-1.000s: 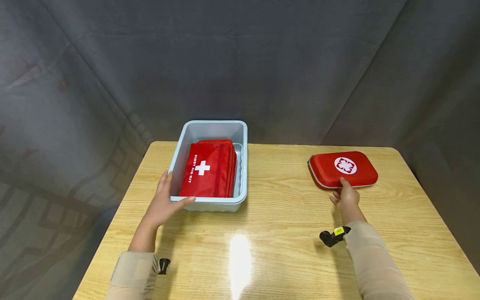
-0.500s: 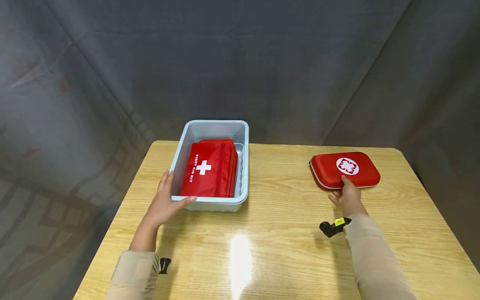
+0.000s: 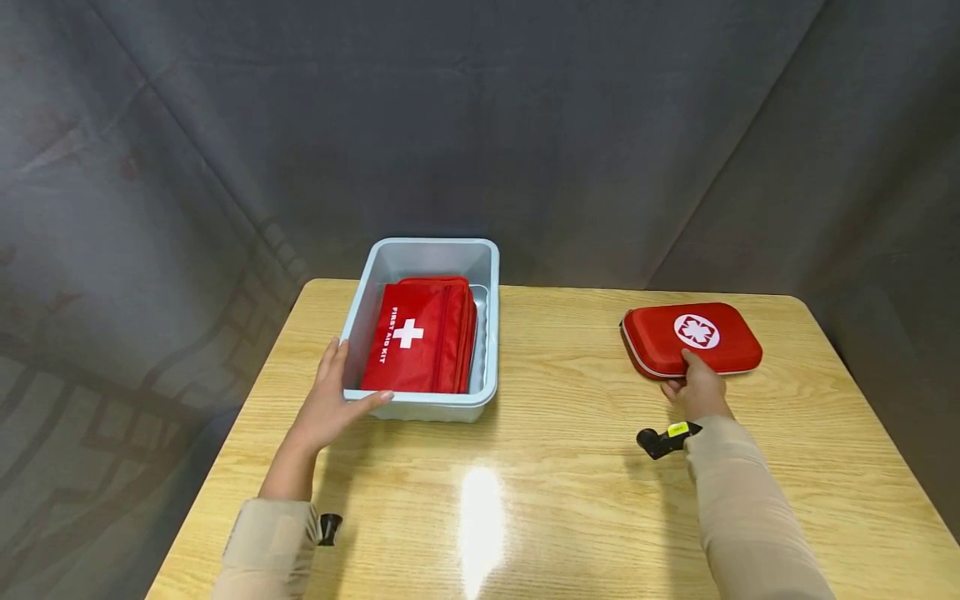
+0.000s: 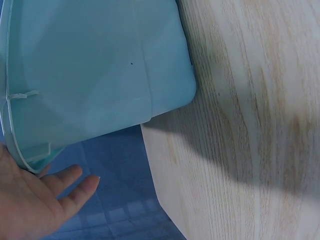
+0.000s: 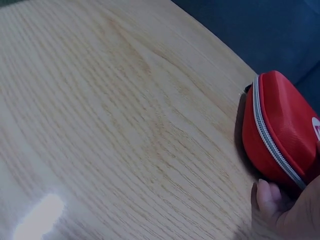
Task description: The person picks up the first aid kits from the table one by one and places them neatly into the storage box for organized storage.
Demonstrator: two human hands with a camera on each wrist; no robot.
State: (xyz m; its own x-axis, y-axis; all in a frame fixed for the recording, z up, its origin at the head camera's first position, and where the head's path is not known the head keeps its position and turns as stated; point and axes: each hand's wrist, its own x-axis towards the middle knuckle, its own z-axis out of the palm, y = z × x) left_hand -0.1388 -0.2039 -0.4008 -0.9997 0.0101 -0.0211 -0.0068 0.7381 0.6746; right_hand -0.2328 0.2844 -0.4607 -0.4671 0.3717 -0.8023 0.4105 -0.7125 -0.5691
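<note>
On the right of the table lies a red hard-shell first aid case (image 3: pixel 652 337) with a white round emblem and a zipper. My right hand (image 3: pixel 703 392) grips its near edge, thumb on top and other fingers low at the side. The right wrist view shows the fingers (image 5: pixel 267 195) curled at the case's underside, partly hidden. My left hand (image 3: pixel 326 408) rests at the near left corner of a light grey-blue plastic bin (image 3: pixel 491 333), fingers and thumb spread along the rim. Inside the bin lies a red first aid pouch (image 3: pixel 382 371) with a white cross.
The wooden table (image 3: pixel 570 492) carries the bin and the case. Behind it hangs a dark grey curtain (image 3: pixel 480 125). Beneath the red pouch, more red fabric (image 3: pixel 471 321) shows in the bin. A black wrist camera (image 3: pixel 663 439) sits below my right hand.
My right hand shifts slightly at the case's near edge, and its wrist moves a little forward. The view drifts slightly; the left hand stays at the bin's corner.
</note>
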